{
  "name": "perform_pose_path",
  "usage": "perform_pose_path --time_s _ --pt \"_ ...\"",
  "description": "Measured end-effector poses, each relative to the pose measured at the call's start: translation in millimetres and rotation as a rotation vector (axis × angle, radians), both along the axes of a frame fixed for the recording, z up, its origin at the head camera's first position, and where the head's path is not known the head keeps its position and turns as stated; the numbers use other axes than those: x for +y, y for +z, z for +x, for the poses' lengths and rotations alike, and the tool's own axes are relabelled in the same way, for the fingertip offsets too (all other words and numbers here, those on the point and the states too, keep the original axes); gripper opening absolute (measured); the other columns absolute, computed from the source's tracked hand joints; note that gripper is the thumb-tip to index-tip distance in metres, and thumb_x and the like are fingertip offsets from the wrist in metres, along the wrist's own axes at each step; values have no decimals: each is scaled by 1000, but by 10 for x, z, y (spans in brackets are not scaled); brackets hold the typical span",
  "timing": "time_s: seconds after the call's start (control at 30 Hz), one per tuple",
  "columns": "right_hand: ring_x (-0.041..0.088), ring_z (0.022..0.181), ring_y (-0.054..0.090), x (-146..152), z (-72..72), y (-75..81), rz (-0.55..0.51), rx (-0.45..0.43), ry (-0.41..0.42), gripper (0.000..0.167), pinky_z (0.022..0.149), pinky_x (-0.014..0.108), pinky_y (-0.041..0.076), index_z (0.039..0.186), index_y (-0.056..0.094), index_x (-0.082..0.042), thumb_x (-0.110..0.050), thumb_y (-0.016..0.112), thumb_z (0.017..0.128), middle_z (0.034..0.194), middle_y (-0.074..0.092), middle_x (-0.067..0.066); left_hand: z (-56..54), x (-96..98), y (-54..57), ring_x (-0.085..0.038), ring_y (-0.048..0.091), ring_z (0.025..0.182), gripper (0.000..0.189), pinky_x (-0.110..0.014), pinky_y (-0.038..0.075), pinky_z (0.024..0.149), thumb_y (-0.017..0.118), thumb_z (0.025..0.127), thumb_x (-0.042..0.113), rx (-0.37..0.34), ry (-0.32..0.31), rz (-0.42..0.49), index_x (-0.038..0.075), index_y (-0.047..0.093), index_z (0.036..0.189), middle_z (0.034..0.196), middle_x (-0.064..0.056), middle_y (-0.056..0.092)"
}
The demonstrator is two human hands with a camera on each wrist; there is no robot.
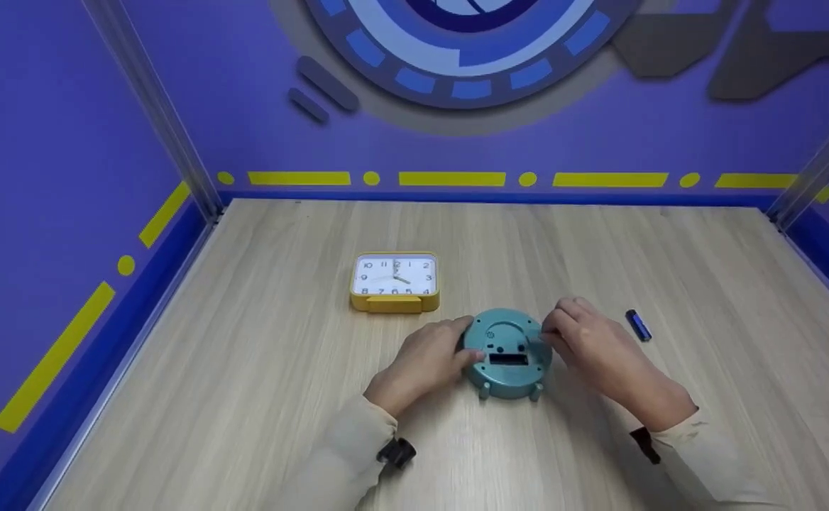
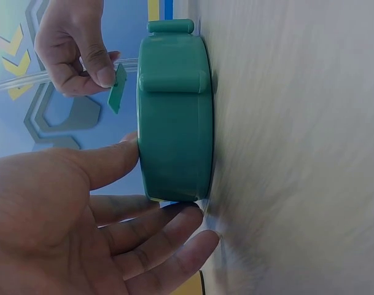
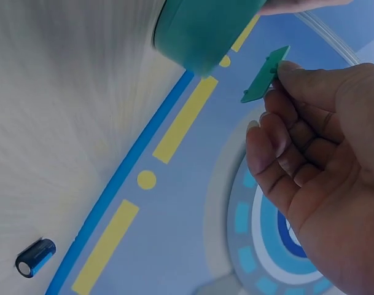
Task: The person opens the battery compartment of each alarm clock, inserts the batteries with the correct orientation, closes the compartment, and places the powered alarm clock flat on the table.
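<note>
A round teal clock (image 1: 505, 380) lies face down on the table, its back up and an uncovered battery slot (image 1: 509, 360) showing. My left hand (image 1: 425, 356) grips its left edge, thumb on the back and fingers along the side, as the left wrist view shows. Over the clock's right edge, my right hand (image 1: 592, 344) pinches a small green battery cover (image 3: 264, 75) between thumb and index finger. That cover is apart from the clock, its little tabs visible in the right wrist view. A dark blue battery (image 1: 638, 326) lies on the table right of my right hand.
Behind and left of the teal clock, a yellow rectangular alarm clock (image 1: 395, 277) lies face up on the wooden table (image 1: 258, 341). Blue printed panels (image 1: 471, 149) with yellow marks wall in the back and sides.
</note>
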State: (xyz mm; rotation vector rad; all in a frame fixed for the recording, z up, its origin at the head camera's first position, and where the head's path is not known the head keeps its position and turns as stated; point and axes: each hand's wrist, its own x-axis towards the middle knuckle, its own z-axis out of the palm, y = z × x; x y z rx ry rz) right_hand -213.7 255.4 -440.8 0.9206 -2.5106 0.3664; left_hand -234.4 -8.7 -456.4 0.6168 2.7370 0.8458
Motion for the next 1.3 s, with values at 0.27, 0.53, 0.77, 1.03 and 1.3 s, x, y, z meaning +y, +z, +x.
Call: perform_pose_path --time_s 0.27,0.53,0.77,1.03,1.3 --pt "16 77 57 78 -28 24 14 1 -27 23 63 31 52 91 70 -6 9 86 83 86 61 1 -13 0 -1 -28 51 143 62 -44 40 116 69 106 33 -13 1 10 2 50 156 152 -15 57" --pt "18 78 56 152 -28 67 57 -89 -70 19 64 34 52 88 68 -6 6 82 88 84 60 1 -21 9 -18 -28 53 141 63 -42 41 115 71 105 34 4 4 -7 2 51 155 151 -14 58" --pt "19 78 57 224 -58 58 98 -144 -115 17 65 37 54 87 69 -4 5 84 87 83 61 3 -23 5 -19 -28 54 140 62 -42 42 115 71 105 33 9 -2 -2 2 51 155 150 -15 59" --pt "18 78 59 280 -83 -6 116 -199 -106 19 65 35 55 85 70 -7 4 85 86 82 62 0 -11 -7 -12 -29 53 141 62 -43 41 116 69 105 31 13 -9 15 1 50 155 152 -16 58" --pt "20 77 59 318 -113 -86 120 -179 -73 22 65 35 55 83 68 -8 4 87 84 81 60 -1 -16 -15 -28 -28 53 141 61 -44 42 115 69 105 33 13 -10 20 2 51 155 151 -15 59"
